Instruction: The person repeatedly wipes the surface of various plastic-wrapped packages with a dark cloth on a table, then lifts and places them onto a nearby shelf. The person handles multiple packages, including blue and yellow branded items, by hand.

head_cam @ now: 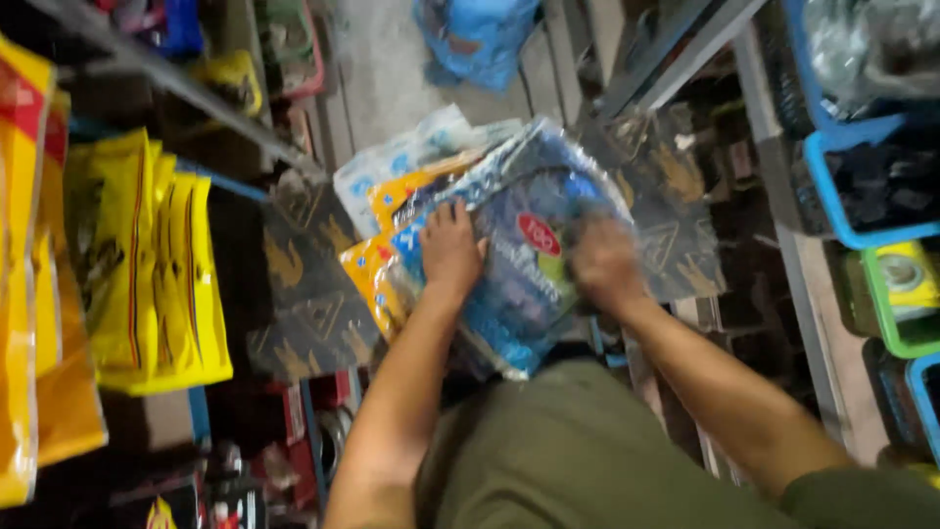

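Both hands were pressed flat on a stack of plastic packets in front of the person. Left hand (450, 247) lay with fingers spread on the top blue packet (524, 264), palm down, near the packet's left edge. Right hand (605, 260) rested on the same packet toward its right side; it was blurred, so I could not tell whether its fingers gripped the plastic or only lay on it. That blue packet carried a red oval mark between the two hands and sat tilted, its lower corner pointing toward the person's olive-green clothing (578, 451).

Under it, an orange packet (367, 274) stuck out at the left, touching the blue one, and a white and pale-blue packet (411, 152) showed behind them. All of these rested on dark flattened cardboard (304, 284) printed with gold shapes.

At the left, yellow bags (157, 264) hung in a row off a shelf. At the right, a green crate (896, 304) and a blue crate (862, 186) stood on a metal rack. Farther off, a blue plastic bag (475, 39) lay on the grey floor.
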